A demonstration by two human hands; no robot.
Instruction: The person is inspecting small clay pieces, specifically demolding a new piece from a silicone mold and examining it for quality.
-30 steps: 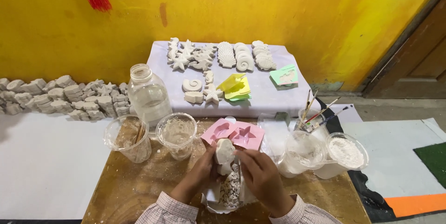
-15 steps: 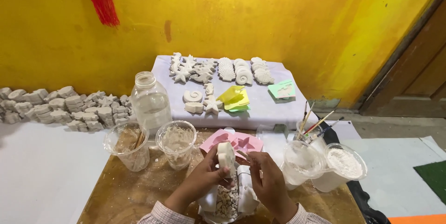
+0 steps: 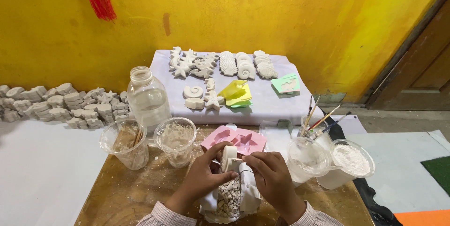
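White plaster cast (image 3: 229, 155) pinched between left hand (image 3: 202, 179) and right hand (image 3: 272, 179).

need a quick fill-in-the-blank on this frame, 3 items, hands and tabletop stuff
1. Both hands, left hand and right hand, hold a small white ____ piece over a bag of broken bits.
2. The mould just behind the hands is ____ in colour.
3. The thin brushes stand in a clear ____ right of the mould.

Missing words: plaster; pink; cup
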